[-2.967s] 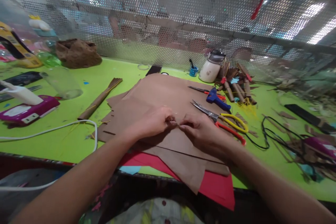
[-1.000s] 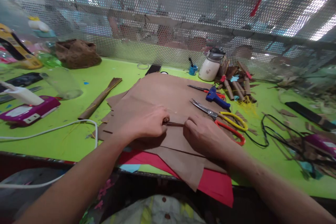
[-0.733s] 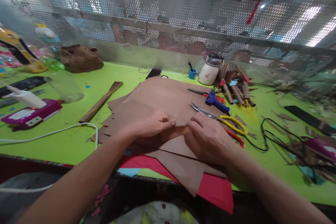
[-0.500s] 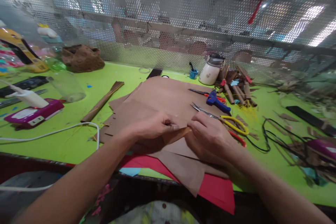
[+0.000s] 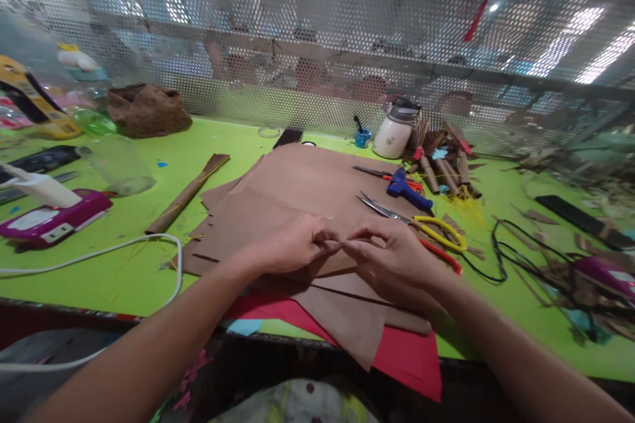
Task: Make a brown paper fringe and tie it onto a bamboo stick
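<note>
Head view.

Left hand [image 5: 300,241]: in from the lower left, forearm slanting up and forward, wrist low over the paper [image 5: 307,175]; fingers curled, thumb and forefinger pinched on a paper edge.

Right hand [image 5: 394,252]: in from the lower right, forearm angled inward, fingers bent, thumb beneath; tips closed in a pinch on the same edge, all but meeting the left hand's.

Paper, brown, layered: under both hands, spreading beyond them on the green bench [image 5: 124,284].

Red sheet [image 5: 414,360]: below the paper, bodyward of the right hand.

Scissors [image 5: 404,217]: just beside the right hand, outward.

Glue gun [image 5: 407,190], blue: beyond the right hand.

Brown roll [image 5: 183,201]: outward of the left hand, well apart.
</note>
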Motion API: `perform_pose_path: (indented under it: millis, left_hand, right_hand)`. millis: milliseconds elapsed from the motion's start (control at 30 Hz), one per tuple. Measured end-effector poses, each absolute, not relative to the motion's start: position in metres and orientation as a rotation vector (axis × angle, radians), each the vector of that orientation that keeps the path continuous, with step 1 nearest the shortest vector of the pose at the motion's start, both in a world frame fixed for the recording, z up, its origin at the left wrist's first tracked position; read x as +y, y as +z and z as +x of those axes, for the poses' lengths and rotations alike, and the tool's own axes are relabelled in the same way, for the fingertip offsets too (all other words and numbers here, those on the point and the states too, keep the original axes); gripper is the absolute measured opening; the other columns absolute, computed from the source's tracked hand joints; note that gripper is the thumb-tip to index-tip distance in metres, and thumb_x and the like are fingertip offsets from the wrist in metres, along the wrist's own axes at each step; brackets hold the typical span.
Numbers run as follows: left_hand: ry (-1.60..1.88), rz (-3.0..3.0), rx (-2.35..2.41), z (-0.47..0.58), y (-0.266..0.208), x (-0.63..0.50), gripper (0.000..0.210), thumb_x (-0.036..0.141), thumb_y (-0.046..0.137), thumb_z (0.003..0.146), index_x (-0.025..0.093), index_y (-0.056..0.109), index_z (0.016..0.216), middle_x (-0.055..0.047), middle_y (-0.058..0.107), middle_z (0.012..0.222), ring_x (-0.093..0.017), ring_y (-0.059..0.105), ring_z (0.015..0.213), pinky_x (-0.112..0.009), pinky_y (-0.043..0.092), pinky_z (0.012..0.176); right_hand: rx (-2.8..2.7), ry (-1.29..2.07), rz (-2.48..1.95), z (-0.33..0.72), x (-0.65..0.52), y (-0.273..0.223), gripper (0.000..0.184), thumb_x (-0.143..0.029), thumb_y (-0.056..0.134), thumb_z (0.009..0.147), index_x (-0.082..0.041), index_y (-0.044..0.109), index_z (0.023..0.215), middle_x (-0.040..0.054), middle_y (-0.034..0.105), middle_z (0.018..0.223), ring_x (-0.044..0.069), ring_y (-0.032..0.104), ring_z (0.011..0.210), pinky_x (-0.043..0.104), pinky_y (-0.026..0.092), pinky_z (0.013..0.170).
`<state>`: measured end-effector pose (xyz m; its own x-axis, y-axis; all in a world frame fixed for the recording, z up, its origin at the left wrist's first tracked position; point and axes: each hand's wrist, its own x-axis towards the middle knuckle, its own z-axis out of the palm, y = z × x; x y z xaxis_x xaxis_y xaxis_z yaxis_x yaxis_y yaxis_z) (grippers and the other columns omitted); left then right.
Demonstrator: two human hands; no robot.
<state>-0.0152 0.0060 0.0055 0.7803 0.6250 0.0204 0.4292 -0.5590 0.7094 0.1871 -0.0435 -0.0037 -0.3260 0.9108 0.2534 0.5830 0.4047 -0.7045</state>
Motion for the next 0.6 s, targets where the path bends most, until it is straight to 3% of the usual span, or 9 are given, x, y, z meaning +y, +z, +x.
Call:
perform_pose_path:
  millis: [300,600]
  left_hand:
    - [0.256,2.36,0.923,-0.02,0.004,0.009,0.029,0.036,0.049,0.083,0.015,0.069,0.076,-0.002,0.06,0.062,-0.013,0.052,0.06,-0.023,0.035,0.057]
    - [0.315,2.56,0.93,-0.018,0.013,0.005,0.023,0.027,0.048,0.083,0.017,0.062,0.068,-0.001,0.058,0.064,-0.013,0.049,0.062,-0.024,0.032,0.056]
  right_hand:
    - [-1.676,1.11,-1.337,0.192,-0.038,-0.002,0.016,-0.027,0.068,0.071,-0.014,0.063,0.064,-0.0008,0.057,0.056,0.011,0.05,0.054,0.023,0.038,0.051]
    - [-1.53,1.28,-1.299,0.204,-0.03,-0.007,0.026,-0.036,0.074,0.066,-0.013,0.062,0.061,-0.0012,0.054,0.051,0.009,0.046,0.048,0.022,0.035,0.046]
